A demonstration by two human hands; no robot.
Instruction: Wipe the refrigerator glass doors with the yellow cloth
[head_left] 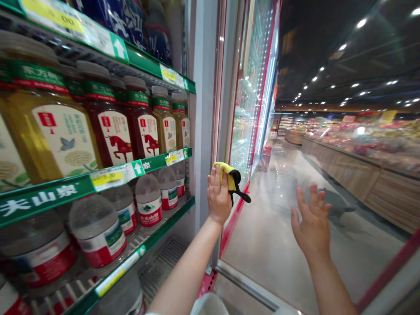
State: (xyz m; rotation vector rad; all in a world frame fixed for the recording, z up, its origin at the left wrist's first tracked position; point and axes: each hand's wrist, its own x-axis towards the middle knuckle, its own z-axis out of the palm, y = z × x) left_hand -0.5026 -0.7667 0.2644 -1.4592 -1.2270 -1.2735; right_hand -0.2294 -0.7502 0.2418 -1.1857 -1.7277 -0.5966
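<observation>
My left hand (219, 197) presses a yellow and black cleaning cloth (234, 176) against the upright frame (225, 109) at the cooler's edge. Its fingers point up over the cloth, and a black edge of the fabric hangs out to the right. Farther right, my right hand (311, 221) is raised with its fingers apart and holds nothing. It is in front of a see-through door panel, whose metal bottom rail (249, 286) shows below. Whether the right palm touches the glass, I cannot tell.
Cooler shelves on the left hold several tea bottles (65, 131) above several water bottles (98, 236), behind green price strips (154, 164). A white rounded object (209, 305) is low in the middle. Past the glass are a shiny floor (272, 210) and a wood-sided display counter (357, 175).
</observation>
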